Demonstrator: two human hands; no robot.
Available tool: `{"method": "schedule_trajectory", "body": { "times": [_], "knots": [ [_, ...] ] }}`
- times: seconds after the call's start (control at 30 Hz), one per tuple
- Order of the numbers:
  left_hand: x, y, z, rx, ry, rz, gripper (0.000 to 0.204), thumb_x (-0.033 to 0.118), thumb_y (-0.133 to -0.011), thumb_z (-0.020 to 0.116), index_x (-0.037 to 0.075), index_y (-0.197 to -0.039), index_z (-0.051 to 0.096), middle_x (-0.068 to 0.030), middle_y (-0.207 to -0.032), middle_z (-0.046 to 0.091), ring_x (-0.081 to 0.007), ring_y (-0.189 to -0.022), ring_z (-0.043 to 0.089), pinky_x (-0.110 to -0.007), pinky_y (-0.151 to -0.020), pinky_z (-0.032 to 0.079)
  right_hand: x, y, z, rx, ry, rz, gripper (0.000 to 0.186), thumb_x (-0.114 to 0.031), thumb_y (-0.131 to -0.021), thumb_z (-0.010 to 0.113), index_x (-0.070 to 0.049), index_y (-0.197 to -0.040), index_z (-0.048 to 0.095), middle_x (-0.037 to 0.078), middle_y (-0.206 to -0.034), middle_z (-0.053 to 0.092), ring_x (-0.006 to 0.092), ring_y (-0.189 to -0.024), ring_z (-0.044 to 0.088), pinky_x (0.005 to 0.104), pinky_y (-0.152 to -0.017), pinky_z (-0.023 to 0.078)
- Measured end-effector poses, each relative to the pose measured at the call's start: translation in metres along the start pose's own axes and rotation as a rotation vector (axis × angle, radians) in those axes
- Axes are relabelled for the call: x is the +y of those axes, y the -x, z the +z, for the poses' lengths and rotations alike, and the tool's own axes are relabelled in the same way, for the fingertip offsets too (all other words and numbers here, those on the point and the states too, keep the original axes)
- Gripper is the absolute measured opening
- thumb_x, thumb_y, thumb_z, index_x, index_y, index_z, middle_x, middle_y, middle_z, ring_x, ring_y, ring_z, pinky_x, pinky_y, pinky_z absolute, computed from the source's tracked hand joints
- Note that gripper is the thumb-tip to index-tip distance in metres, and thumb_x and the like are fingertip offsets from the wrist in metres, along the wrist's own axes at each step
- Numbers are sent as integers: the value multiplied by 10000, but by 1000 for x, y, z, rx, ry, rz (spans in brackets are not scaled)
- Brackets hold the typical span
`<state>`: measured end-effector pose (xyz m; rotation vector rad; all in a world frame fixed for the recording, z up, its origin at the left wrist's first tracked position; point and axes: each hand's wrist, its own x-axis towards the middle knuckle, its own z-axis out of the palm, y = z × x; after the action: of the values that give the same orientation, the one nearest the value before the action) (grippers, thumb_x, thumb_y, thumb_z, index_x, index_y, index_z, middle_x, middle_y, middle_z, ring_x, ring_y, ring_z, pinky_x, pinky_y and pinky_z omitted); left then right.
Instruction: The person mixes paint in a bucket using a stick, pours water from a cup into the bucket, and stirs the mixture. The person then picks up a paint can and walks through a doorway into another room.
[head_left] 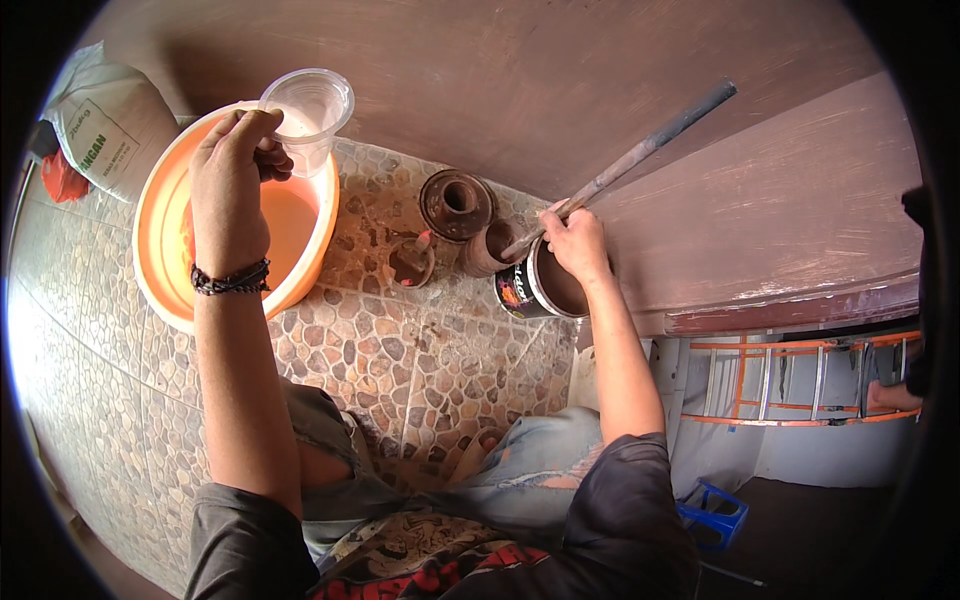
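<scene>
My left hand grips a clear plastic cup above an orange basin. My right hand is closed on a long grey-brown pole, whose lower end reaches into a small brown-stained container. Under that hand is a black paint bucket with brown contents. Nearer the middle stand a dark round tin with a smaller opening on it and a brown-stained tub with a red-tipped tool, perhaps a brush.
A brown-painted wall borders the pebble-patterned floor. A white sack and red bag lie at left. At right are an orange ladder with another person's foot on it, and a blue stool.
</scene>
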<state>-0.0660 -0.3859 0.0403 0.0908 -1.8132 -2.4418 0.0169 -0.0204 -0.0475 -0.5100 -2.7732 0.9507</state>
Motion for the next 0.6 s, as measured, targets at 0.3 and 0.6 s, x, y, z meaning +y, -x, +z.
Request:
{"method": "schedule_trajectory", "body": {
  "times": [0.3,0.6],
  "knots": [
    [1,0,-2,3,-16,21,165,162,-853,609,35,-751,579,-25,-666,526,-123,-604,510,-258,-602,422,1,0,3,-17,13,-6,239,-226,-854,637,12,-868,661,162,-670,659,302,-700,677,373,-670,514],
    [0,-1,-3,-2,-15,23,164,159,-853,612,38,-748,576,-20,-668,524,-117,-607,510,-258,-599,421,6,0,3,-17,-44,-23,248,-231,-876,645,17,-876,640,69,-658,649,116,-536,603,287,-534,494]
  ]
}}
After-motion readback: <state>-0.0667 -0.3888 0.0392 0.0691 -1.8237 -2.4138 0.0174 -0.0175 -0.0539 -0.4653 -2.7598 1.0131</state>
